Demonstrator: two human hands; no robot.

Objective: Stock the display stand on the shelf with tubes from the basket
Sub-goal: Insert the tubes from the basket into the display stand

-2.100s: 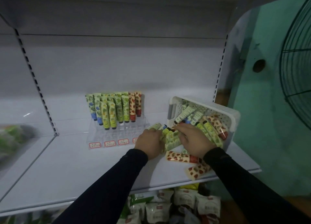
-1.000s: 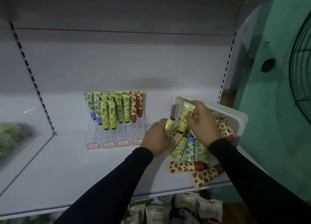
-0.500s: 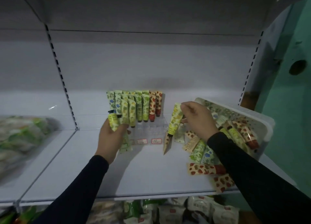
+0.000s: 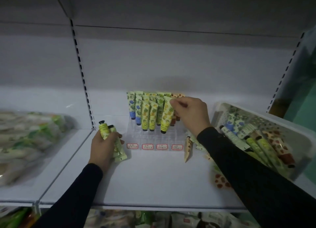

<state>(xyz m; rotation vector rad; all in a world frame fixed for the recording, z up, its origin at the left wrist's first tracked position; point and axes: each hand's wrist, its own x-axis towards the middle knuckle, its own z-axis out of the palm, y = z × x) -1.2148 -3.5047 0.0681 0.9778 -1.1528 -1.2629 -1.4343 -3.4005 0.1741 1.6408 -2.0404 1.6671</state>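
A clear display stand [image 4: 153, 138] with red price labels stands mid-shelf, holding several upright tubes in blue, yellow, green and red patterns. My right hand [image 4: 189, 114] pinches the top of a yellow-green tube [image 4: 166, 116], cap down over the stand's front rows. My left hand [image 4: 104, 144] grips two or three yellow-green tubes [image 4: 109, 135] left of the stand, caps up. The white basket [image 4: 304, 140] at the right, tipped toward me, holds several mixed tubes.
Loose tubes lie on the shelf between stand and basket, among them a beige spotted one [image 4: 188, 146] and a red-spotted one [image 4: 219, 181]. Blurred bagged goods [image 4: 30, 142] fill the neighbouring shelf at left. Packets sit on the shelf below [image 4: 153, 219].
My right hand has carried its tube left from beside the basket to over the stand. My left hand with its tubes has stayed left of the stand. The view has shifted.
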